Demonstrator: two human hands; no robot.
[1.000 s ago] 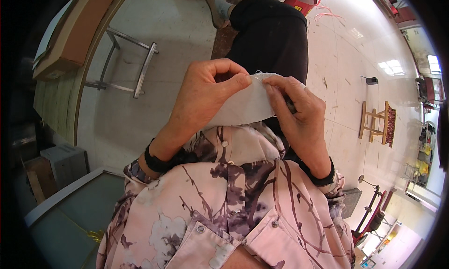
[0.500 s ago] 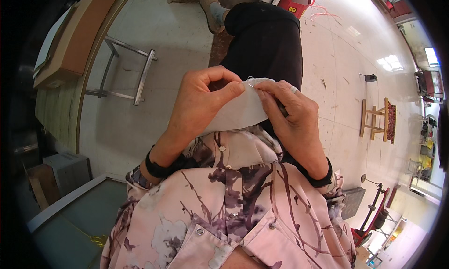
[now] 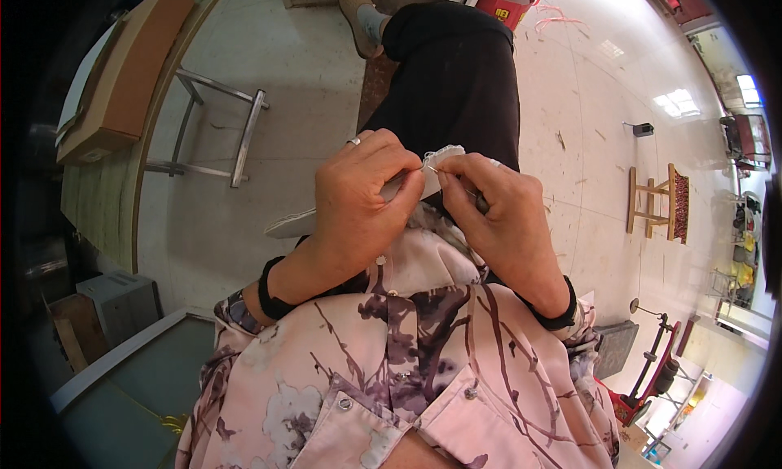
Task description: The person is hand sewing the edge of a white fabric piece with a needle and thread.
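- Head view: both hands up front over the lap, close together, fingertips nearly meeting.
- Left hand [image 3: 366, 196]: curled, thumb and forefinger pinching the white piece [image 3: 295, 224] near its upper tip. Ring on one finger.
- Right hand [image 3: 505, 204]: thumb and forefinger pinched on a thin strand [image 3: 432, 168] at the edge of that tip. Needle or thread, too fine to tell. Something small and grey sits under its curled fingers; can't ID it.
- White piece location: runs behind the left hand, one end poking out to the left, the other between the two hands, just above the shirt [image 3: 326, 363] and in front of the trousers [image 3: 464, 86].
- Progress, my read: unfinished. Ribbed edging shows at the left end and along the upper tip, so those stretches look worked. Strand at the tip looks loose, not tied off. Middle of the rim is hidden by the left hand; can't say how much is left.
- Surroundings: cardboard box [image 3: 134, 70] on the table at left, wooden stool [image 3: 671, 204] well apart at right.
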